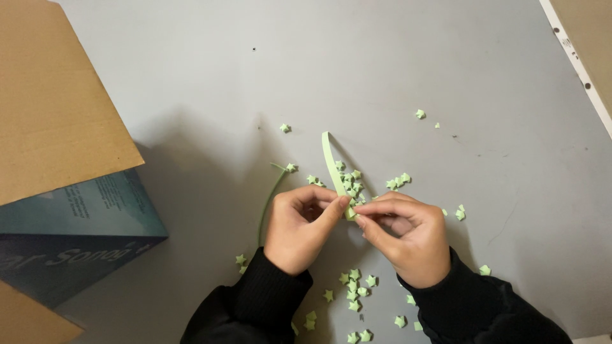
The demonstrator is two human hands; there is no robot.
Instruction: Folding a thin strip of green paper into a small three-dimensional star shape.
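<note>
— What are the hands doing?
— The left hand (299,229) and right hand (401,239) meet over the grey bench (191,83), both pinching one pale green paper strip (333,167) at its lower end; its free end curves up and away from them.
— And around the strip?
— Small green paper stars (354,290) lie scattered beside and below it, a second strip (268,200) just left, a cardboard box (57,127) well off to the left

Cardboard flap (54,95): plain brown, top left corner.
Box side (76,232): dark teal printed panel, left edge, under the flap.
</note>
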